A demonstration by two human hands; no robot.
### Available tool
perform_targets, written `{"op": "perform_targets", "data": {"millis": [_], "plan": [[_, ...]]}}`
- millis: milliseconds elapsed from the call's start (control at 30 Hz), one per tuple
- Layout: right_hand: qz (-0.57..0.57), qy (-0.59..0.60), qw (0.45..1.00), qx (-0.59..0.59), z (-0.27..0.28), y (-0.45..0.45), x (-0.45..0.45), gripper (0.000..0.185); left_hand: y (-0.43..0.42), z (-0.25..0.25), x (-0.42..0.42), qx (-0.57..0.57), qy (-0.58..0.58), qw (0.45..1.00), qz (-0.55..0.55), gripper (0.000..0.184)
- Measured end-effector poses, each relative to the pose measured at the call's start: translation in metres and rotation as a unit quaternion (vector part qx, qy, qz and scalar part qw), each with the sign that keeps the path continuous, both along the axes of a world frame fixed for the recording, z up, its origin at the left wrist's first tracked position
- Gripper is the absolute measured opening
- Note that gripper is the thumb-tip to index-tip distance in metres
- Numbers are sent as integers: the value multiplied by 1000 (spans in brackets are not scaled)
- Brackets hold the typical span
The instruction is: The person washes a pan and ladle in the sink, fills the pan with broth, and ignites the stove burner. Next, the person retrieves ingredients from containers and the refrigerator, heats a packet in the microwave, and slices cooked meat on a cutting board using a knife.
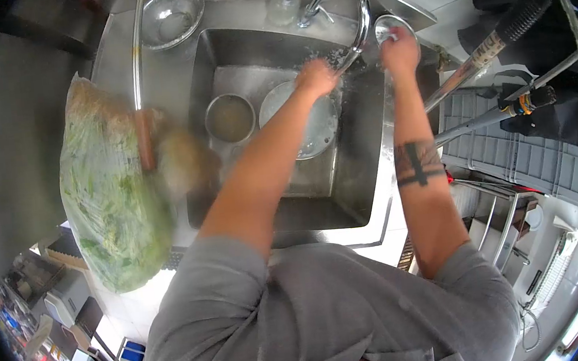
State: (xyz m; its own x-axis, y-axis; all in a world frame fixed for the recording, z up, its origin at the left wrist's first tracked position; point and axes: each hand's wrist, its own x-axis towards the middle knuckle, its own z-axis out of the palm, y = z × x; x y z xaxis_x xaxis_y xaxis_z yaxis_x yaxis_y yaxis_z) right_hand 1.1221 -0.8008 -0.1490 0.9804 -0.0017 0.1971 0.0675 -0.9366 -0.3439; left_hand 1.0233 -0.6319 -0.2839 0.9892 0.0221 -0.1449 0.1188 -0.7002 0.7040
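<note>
At the bottom of the frame is my grey shirt (359,307), and from it my two forearms go up over the steel sink (368,147). In the middle of the frame, under my left forearm, lies a wide pale round vessel (317,136) with some bubbles on it; to the left of it stands a metal pot (208,120) with cloudy brownish liquid. My left hand (316,79) is above the far part of the wide vessel, just beside the lower end of the faucet (363,9), where water drops splash; it is blurred, so I cannot tell if its fingers close on something. My right hand (399,55) is at the small metal bowl (410,35), right of the faucet, in the upper right. The fingers are bent into this bowl, near something whitish, but whether they grasp it or the rim, I cannot tell. The small bowl lies directly beyond my right hand, which is the nearer one; being round, it has no clear long axis, and the faucet stands between it and my left hand. Farther, at the top, are a pump bottle (282,11) and, upper left, another metal bowl (186,9). On the pole (465,76) at the right, a label carries dark letters, too slanted for me to read surely; I can read no brand.
</note>
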Motion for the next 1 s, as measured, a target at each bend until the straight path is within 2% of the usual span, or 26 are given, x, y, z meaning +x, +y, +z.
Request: {"op": "perform_targets", "data": {"millis": [33, 100, 133, 200, 233, 300, 333, 367, 433, 500, 533, 567, 600, 633, 667, 700, 767, 800, 867, 900, 933, 967, 1000], "plan": [[10, 46, 995, -88, 7, -5, 11, 52, 5, 14, -28, 24, 213, 976, -44, 41], [-35, 192, 972, -129, -19, -26, 58, 61, 25, -54, -116, 108, 324, 929, -145, 44], [-31, 192, 973, -125, -38, -32, 79, 61, 34, -87, -159, 145, 370, 895, -204, 48], [-24, 126, 978, -163, -76, -43, 96, 48, 38, -117, -226, 142, 399, 897, -129, 51], [-25, 133, 977, -164, -76, -43, 91, 48, 40, -130, -259, 141, 411, 896, -91, 54], [-48, 112, 988, -96, -46, -30, 79, 57, 38, -118, -277, -34, 388, 917, 90, 52], [-61, 52, 997, -21, -9, -10, 46, 44, 31, -99, -277, -30, 343, 935, 86, 55], [-63, 51, 996, -23, 7, -3, 23, 44, 21, -83, -272, -33, 343, 935, 84, 55], [-8, -106, 991, 81, 29, 0, -10, 34, 7, -51, -259, -65, 334, 934, 109, 52], [82, -111, 978, 154, 30, -7, -43, 27, 11, -29, -246, -90, 341, 932, 81, 45], [133, -98, 968, 189, 24, -11, -62, 26, 15, -22, -243, -197, 395, 892, 97, 41], [108, 14, 953, 281, 15, -9, -85, 25, 19, -15, -241, -301, 444, 837, 112, 39], [141, 57, 933, 327, -4, -13, -101, 26, 24, -4, -238, -296, 445, 838, 111, 39], [141, 132, 902, 386, -17, -14, -118, 27, 31, 9, -235, -422, 519, 732, 127, 38], [121, 167, 899, 385, -28, -11, -133, 27, 36, 16, -233, -534, 575, 604, 141, 38], [109, 167, 919, 341, -35, -9, -147, 29, 36, 18, -235, -531, 574, 608, 142, 38], [80, 224, 898, 370, -44, -5, -164, 27, 30, 21, -244, -609, 640, 453, 119, 41], [87, 204, 901, 372, -56, -7, -166, 27, 25, 28, -250, -606, 641, 456, 119, 41], [89, 184, 904, 377, -77, -9, -171, 26, 14, 47, -263, -452, 534, 708, 96, 38], [61, 238, 871, 425, -85, -6, -174, 27, 12, 50, -265, -448, 537, 709, 95, 38], [31, 290, 833, 470, -99, -7, -179, 28, 11, 51, -269, -329, 487, 806, 68, 38], [23, 278, 853, 440, -128, -7, -186, 30, 10, 51, -269, -203, 422, 883, 36, 40], [2, 269, 871, 410, -163, -3, -197, 33, 14, 38, -265, -133, 435, 890, -7, 45]]}}
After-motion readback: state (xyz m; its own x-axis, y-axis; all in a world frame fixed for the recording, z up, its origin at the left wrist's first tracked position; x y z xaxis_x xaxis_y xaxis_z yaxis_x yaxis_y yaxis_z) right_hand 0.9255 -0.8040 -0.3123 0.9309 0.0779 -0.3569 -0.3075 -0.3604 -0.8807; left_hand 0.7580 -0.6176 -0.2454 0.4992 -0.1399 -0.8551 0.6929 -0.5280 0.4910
